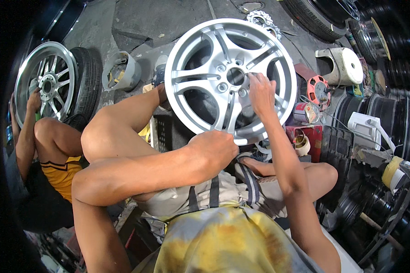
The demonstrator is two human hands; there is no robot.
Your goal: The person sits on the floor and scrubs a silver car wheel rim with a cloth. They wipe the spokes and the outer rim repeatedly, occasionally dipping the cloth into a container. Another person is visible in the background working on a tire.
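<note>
A silver alloy wheel point(187, 75) without a tyre is propped up before me between my legs, its spoked face toward me. My left hand point(214, 150) is closed at the wheel's near lower edge, with the fingers curled out of sight behind the knuckles. Right of the centre hole, my right hand point(261, 94) reaches over the spokes. Its fingers are bent and pressed together against the wheel face close to the bolt holes. Whatever lies under those fingertips, if anything, is hidden.
At left, another person's hand point(33, 99) touches a second spoked wheel point(20, 86) beside a tyre point(87, 77). A grey bucket point(130, 75) stands between us. To my right are a red cable reel point(319, 91), a tin point(306, 113), a white stool point(351, 66) and stacked dark rims point(380, 113).
</note>
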